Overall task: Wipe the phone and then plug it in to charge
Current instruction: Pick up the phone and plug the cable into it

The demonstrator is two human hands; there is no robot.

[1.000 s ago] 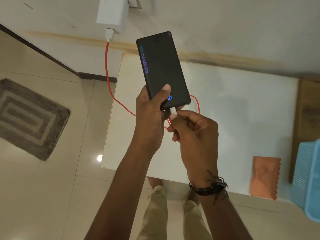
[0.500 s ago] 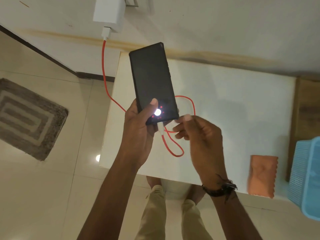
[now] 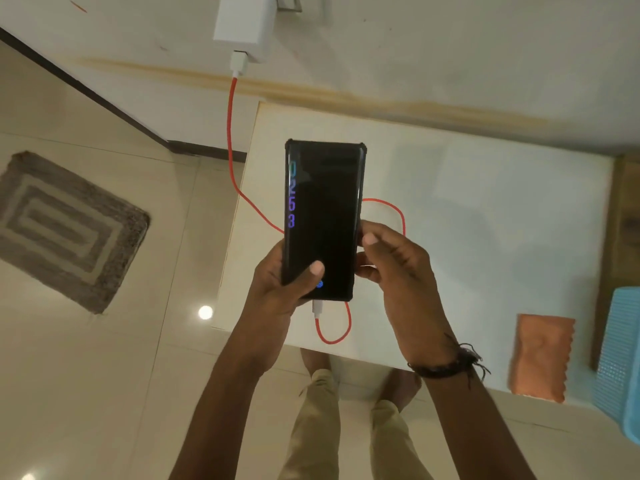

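A black phone (image 3: 325, 209) in a dark case is held above the white table (image 3: 485, 220), its screen dark with blue digits down the left edge. My left hand (image 3: 277, 289) grips its lower part, the thumb lying on the screen near a blue fingerprint mark. My right hand (image 3: 391, 258) holds the phone's right edge with its fingertips. A red cable (image 3: 230, 140) runs from the white charger (image 3: 244, 22) on the wall, loops behind the phone, and its white plug (image 3: 317, 306) sits in the phone's bottom port.
An orange cloth (image 3: 540, 358) lies near the table's front right edge. A blue perforated basket (image 3: 620, 358) stands at the far right. A grey patterned mat (image 3: 65, 226) lies on the tiled floor at left. My legs and feet show below the table edge.
My right hand let go of the cable plug and moved up to the phone's right edge. The phone came lower and straighter, and its screen changed from the charging light to blue digits.
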